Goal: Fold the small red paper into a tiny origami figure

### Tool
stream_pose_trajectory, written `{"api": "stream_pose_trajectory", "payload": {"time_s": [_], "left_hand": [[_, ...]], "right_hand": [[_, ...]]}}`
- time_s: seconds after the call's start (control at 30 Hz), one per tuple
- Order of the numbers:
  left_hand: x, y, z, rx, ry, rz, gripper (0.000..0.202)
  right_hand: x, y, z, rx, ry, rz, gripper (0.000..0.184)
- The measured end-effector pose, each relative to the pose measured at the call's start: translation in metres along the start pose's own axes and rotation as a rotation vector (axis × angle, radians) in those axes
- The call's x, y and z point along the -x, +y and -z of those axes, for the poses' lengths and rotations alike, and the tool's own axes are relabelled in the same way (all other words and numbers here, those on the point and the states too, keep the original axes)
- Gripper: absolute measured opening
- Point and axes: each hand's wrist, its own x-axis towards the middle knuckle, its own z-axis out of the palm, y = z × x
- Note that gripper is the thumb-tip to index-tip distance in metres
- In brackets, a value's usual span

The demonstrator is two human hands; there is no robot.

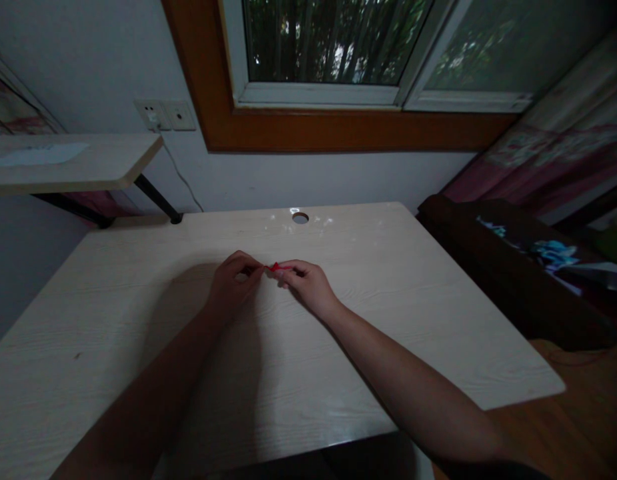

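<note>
My left hand (233, 280) and my right hand (303, 283) meet over the middle of a pale wooden desk (138, 333). Between their fingertips is a small red object (274, 267), too small to name. Both hands have their fingers curled in a pinch on it. The right hand's fingers close on its right end, the left hand's on its left end. Both forearms reach in from the bottom edge of the view.
A round cable hole (300, 217) sits near the desk's far edge. A side shelf (88, 163) on black brackets hangs at the left, under a wall socket (163, 115). A window (328, 47) is above. Dark furniture (513, 267) with clutter stands at the right.
</note>
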Motion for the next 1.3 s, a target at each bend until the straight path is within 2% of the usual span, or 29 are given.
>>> {"api": "stream_pose_trajectory", "payload": {"time_s": [0.23,0.5,0.67,0.87,1.2,1.3], "left_hand": [[-0.001,0.000,0.002,0.024,-0.004,0.022,0.009],[0.000,0.002,-0.004,0.070,-0.046,0.014,0.019],[0.001,0.003,-0.005,0.007,-0.095,-0.002,0.016],[0.000,0.004,-0.002,0.009,-0.082,0.049,0.017],[-0.001,-0.002,0.001,0.073,-0.194,0.080,0.017],[-0.001,-0.005,0.001,0.094,-0.208,0.087,0.019]], "right_hand": [[-0.001,0.003,0.002,-0.057,-0.042,0.030,0.027],[0.000,-0.001,0.002,-0.012,0.017,0.044,0.027],[0.003,-0.003,0.000,0.021,0.011,0.069,0.027],[0.003,-0.006,-0.001,-0.026,0.047,0.029,0.026],[-0.002,-0.009,0.006,-0.183,-0.120,-0.044,0.031],[-0.003,-0.009,0.007,-0.195,-0.119,-0.058,0.032]]}}
